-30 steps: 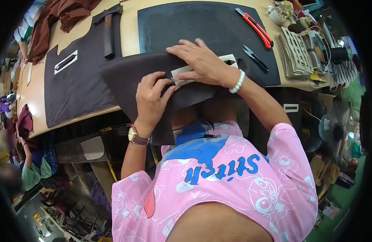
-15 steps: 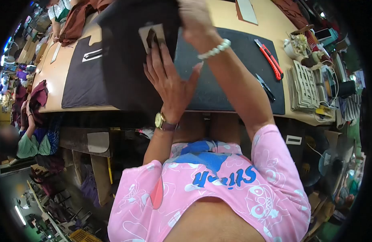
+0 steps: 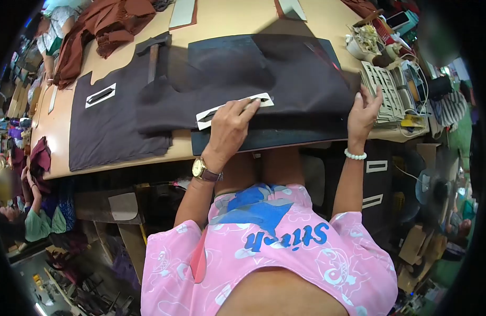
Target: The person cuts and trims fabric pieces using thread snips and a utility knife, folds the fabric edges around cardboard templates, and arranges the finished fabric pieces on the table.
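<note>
A dark brown cloth [image 3: 301, 89] lies across the black mat [image 3: 264, 138], its far part blurred. On it is a white strip [image 3: 205, 121] with a dark slit. My left hand [image 3: 229, 126] rests on the strip, fingers spread over its middle and partly hiding it. Beside the cloth's right edge is my right hand [image 3: 363, 117], palm up with its fingers apart; the thumb side is close to the edge.
Another dark piece [image 3: 111, 134] with a white-framed slit lies left, a hammer [image 3: 154, 60] at its right side. Stacked pale slotted pieces [image 3: 382, 95] and a white pot [image 3: 361, 48] stand right. At the far left are reddish-brown cloth [image 3: 114, 26] and other people's arms.
The cloth has come down from its raised position and now lies over the mat, covering the small cutter. My right hand has moved right and nearer; my left hand has moved onto the strip.
</note>
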Action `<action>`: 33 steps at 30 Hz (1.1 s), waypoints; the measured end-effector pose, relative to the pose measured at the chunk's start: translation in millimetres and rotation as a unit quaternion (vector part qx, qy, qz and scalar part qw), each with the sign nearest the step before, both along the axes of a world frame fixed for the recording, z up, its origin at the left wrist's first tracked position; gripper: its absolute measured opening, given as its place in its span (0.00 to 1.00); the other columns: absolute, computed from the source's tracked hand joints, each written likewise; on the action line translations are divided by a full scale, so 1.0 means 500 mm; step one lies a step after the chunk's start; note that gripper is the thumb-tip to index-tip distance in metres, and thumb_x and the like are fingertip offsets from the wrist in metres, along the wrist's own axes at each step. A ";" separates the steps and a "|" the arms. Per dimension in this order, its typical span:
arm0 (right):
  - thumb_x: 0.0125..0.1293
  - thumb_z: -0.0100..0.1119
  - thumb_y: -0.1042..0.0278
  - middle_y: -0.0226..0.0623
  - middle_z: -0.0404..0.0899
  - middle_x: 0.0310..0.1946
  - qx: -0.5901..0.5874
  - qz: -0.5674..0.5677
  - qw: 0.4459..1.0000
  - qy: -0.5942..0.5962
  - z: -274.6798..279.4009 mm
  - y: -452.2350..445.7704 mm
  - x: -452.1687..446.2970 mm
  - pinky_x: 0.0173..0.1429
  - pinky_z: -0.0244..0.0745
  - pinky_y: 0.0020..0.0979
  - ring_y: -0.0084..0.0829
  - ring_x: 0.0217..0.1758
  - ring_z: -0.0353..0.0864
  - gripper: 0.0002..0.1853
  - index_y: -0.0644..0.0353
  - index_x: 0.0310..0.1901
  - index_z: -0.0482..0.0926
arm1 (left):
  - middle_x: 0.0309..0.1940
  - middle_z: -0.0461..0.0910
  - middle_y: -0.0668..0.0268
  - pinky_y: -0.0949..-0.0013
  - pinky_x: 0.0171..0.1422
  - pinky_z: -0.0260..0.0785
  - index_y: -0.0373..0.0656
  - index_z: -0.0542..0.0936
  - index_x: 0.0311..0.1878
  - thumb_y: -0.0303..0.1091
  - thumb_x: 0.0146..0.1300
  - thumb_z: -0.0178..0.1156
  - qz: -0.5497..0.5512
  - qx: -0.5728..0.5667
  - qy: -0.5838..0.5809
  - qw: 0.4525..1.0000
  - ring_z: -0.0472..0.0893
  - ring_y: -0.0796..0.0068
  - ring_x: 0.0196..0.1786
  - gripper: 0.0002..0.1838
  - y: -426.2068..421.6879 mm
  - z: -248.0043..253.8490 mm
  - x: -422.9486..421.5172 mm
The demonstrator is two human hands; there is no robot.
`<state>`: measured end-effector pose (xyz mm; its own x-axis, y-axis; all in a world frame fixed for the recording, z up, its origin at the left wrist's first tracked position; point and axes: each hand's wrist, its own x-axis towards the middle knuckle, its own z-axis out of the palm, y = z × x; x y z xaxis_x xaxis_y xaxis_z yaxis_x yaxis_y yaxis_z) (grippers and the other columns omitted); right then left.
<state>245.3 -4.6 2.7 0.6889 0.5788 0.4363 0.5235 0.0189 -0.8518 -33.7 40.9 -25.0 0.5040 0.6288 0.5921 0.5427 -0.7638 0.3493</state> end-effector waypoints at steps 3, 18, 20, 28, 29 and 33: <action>0.59 0.56 0.75 0.55 0.70 0.54 -0.035 -0.036 0.945 -0.324 0.033 -0.019 -0.048 0.63 0.63 0.42 0.50 0.58 0.69 0.26 0.69 0.59 0.65 | 0.41 0.80 0.57 0.64 0.46 0.70 0.39 0.77 0.52 0.27 0.53 0.63 0.003 -0.067 -0.038 0.997 0.78 0.60 0.42 0.20 -0.015 0.015 0.008; 0.55 0.56 0.80 0.41 0.76 0.38 -0.122 0.441 0.869 -0.187 -0.038 0.056 -0.197 0.44 0.73 0.33 0.41 0.40 0.78 0.10 0.64 0.40 0.79 | 0.31 0.79 0.58 0.68 0.44 0.71 0.36 0.80 0.43 0.25 0.51 0.64 0.026 -0.270 -0.056 0.961 0.79 0.66 0.36 0.14 0.004 0.027 -0.038; 0.54 0.58 0.80 0.41 0.75 0.39 -0.139 0.459 0.861 -0.168 -0.033 0.054 -0.192 0.45 0.72 0.32 0.38 0.41 0.78 0.11 0.64 0.40 0.79 | 0.30 0.79 0.59 0.68 0.41 0.69 0.35 0.81 0.41 0.26 0.50 0.65 0.006 -0.300 -0.070 0.951 0.79 0.66 0.35 0.12 0.013 0.030 -0.044; 0.54 0.61 0.74 0.38 0.73 0.40 -0.159 0.482 0.841 -0.186 -0.027 0.058 -0.180 0.48 0.71 0.35 0.39 0.44 0.75 0.12 0.60 0.42 0.80 | 0.27 0.78 0.61 0.67 0.38 0.67 0.40 0.84 0.36 0.25 0.50 0.64 -0.031 -0.300 -0.055 0.952 0.77 0.66 0.32 0.08 0.026 0.026 -0.061; 0.54 0.61 0.74 0.38 0.73 0.40 -0.156 0.485 0.839 -0.191 -0.028 0.058 -0.179 0.48 0.71 0.35 0.38 0.44 0.75 0.12 0.60 0.42 0.80 | 0.26 0.77 0.63 0.69 0.37 0.66 0.40 0.84 0.36 0.24 0.50 0.64 -0.040 -0.280 -0.058 0.957 0.76 0.68 0.30 0.08 0.025 0.022 -0.063; 0.53 0.61 0.75 0.38 0.73 0.44 -0.141 0.537 0.810 -0.190 -0.033 0.057 -0.157 0.47 0.71 0.31 0.35 0.46 0.76 0.11 0.61 0.41 0.81 | 0.25 0.77 0.64 0.69 0.36 0.66 0.41 0.84 0.35 0.24 0.49 0.65 -0.037 -0.239 -0.045 0.969 0.76 0.69 0.30 0.08 0.025 0.013 -0.064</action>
